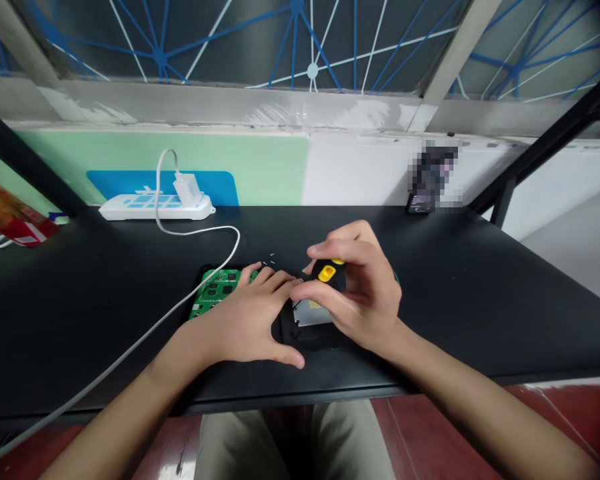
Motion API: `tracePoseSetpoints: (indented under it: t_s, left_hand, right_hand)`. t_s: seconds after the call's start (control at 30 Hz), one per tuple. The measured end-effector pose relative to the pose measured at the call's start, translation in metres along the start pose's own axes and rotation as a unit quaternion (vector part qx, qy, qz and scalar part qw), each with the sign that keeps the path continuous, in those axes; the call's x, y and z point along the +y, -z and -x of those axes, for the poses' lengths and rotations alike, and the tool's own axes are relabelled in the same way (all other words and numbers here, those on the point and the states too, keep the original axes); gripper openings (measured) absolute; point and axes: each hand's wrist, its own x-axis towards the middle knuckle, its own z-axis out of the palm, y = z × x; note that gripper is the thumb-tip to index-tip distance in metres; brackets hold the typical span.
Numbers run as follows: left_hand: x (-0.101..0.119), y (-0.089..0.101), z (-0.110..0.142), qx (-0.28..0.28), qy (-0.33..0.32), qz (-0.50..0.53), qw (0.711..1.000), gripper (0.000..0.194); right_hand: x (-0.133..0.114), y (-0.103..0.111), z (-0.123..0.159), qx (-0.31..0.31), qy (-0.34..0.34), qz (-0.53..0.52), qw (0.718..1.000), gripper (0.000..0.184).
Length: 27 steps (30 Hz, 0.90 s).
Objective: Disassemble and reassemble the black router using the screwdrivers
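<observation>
Bare forearms [467, 393] converge, right hand [370, 290] holding rounded handle [327, 273].

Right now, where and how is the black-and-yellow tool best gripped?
The black-and-yellow tool is probably best gripped around its sides, from the right, as the right hand does: its yellow-marked end faces the camera, leaving the sides to thumb and fingers. Its lower part is hidden.

Tool handle [327, 273] of smooth plastic

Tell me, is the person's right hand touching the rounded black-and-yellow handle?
Touching: the head view shows the right hand curled around the rounded black-and-yellow handle, gripping it.
</observation>
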Motion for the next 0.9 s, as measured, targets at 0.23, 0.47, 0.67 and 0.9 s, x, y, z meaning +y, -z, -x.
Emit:
tracePoseSetpoints:
  t_s: [0.23, 0.47, 0.67, 0.9]
  left_hand:
    - [0.0007, 0.0005, -0.0009, -0.002, -0.004, -0.008, 1.0, 0.093]
    - [0.0014, 0.0002, -0.0014, -0.005, 0.006, -0.008, 1.0, 0.098]
    - [0.0015, 0.0004, -0.0008, -0.008, 0.004, -0.008, 1.0, 0.097]
    - [0.0004, -0.0004, -0.0004, -0.013, 0.002, -0.013, 1.0, 0.097]
  right_hand:
    - [-0.005, -0.0014, 0.0019, -0.039, -0.01, -0.049, 0.998, 0.045]
    - [-0.0005, 0.0008, 0.0009, -0.022, -0.029, 0.001, 0.999, 0.047]
    - [-0.0018, 0.0012, -0.0006, -0.027, -0.031, 0.001, 0.999, 0.047]
    - [-0.0056, 0.0012, 0.0016, -0.058, -0.059, -0.044, 0.996, 0.047]
